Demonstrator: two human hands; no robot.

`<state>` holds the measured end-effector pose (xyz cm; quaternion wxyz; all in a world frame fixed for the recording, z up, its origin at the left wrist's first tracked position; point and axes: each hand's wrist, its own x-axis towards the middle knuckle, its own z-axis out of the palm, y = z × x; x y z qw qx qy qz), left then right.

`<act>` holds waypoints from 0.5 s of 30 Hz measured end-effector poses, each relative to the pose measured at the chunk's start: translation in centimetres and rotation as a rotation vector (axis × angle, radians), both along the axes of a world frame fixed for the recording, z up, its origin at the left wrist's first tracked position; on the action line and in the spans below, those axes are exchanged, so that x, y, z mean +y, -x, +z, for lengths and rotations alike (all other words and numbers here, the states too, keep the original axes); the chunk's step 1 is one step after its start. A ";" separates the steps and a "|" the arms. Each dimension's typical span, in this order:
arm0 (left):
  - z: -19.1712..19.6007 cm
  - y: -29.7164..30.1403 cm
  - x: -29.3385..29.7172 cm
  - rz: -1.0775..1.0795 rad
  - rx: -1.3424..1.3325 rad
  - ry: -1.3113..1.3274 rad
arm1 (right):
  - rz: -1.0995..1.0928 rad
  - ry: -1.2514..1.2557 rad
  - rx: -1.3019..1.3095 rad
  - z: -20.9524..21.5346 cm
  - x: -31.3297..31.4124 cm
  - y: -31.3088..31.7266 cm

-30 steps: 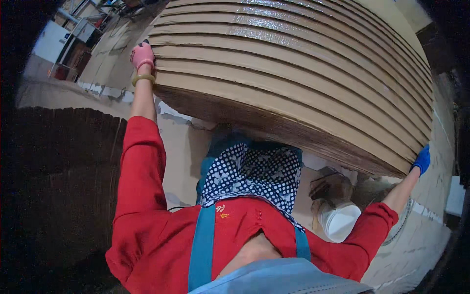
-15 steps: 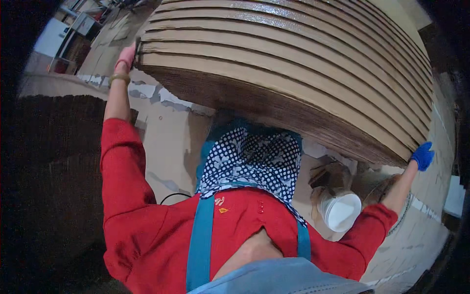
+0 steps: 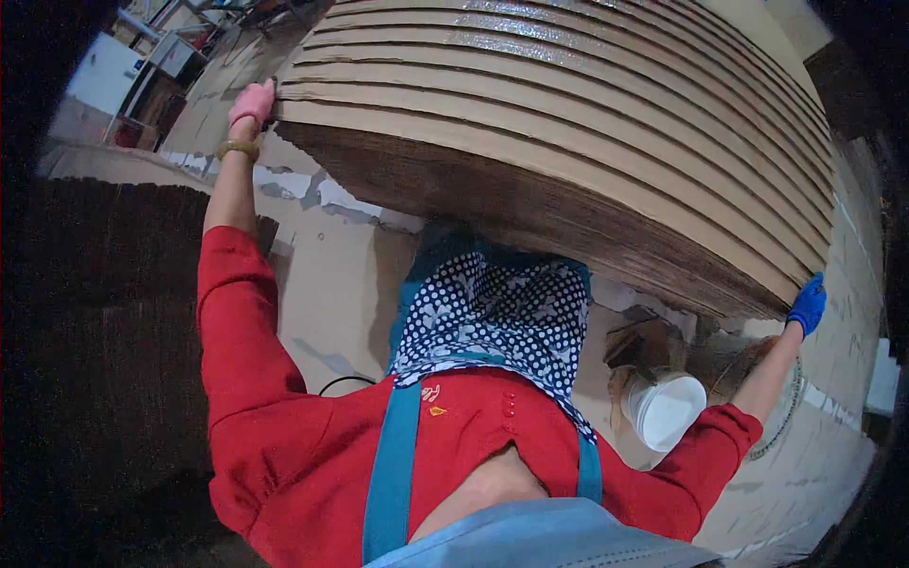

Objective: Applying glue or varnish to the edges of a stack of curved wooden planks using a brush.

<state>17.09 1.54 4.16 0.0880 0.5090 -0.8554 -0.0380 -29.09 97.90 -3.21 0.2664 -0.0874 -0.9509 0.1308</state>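
Observation:
A large stack of tan sheets, likely cardboard [image 3: 530, 114], fans out in overlapping steps in front of me. Its near side is dark brown, and a wet sheen covers part of the upper steps. At the stack's left corner is my left hand [image 3: 252, 104] in a pink glove, its fingers curled closed. A small dark piece [image 3: 275, 85] shows by those fingers; I cannot make out what it is. My right hand [image 3: 808, 305], in a blue glove, lies along the stack's right corner with its fingers stretched out.
A white bucket [image 3: 667, 411] stands on the floor to my right, beside a brown-stained patch. A dark brown stack [image 3: 114, 284] rises at my left. Furniture [image 3: 156, 71] shows at the far left. A thin black cable [image 3: 346, 381] lies near my left side.
My left hand has shifted slightly right against the corner, and more of it shows. My right hand has moved slightly left, its fingers now pointing up along the stack's edge.

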 end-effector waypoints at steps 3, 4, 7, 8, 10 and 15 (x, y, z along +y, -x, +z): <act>-0.3 -1.6 -0.6 -0.069 0.623 -0.532 | -0.066 0.016 -0.028 -0.3 0.4 0.4; -1.6 -2.0 0.1 -0.146 0.955 -0.643 | -0.040 0.008 -0.046 -0.5 0.7 0.6; -7.4 -1.9 4.3 -0.300 1.490 -0.537 | 0.133 0.053 0.038 -1.8 2.2 1.6; -8.5 -2.0 5.1 -0.314 1.437 -0.417 | 0.294 0.104 0.061 -2.2 2.8 1.7; -9.8 -1.9 5.5 -0.304 1.296 -0.219 | 0.085 -0.497 -0.129 -3.1 3.4 2.2; -7.4 -1.8 0.7 -0.418 0.840 -0.046 | -0.378 0.160 0.290 -4.3 2.0 1.6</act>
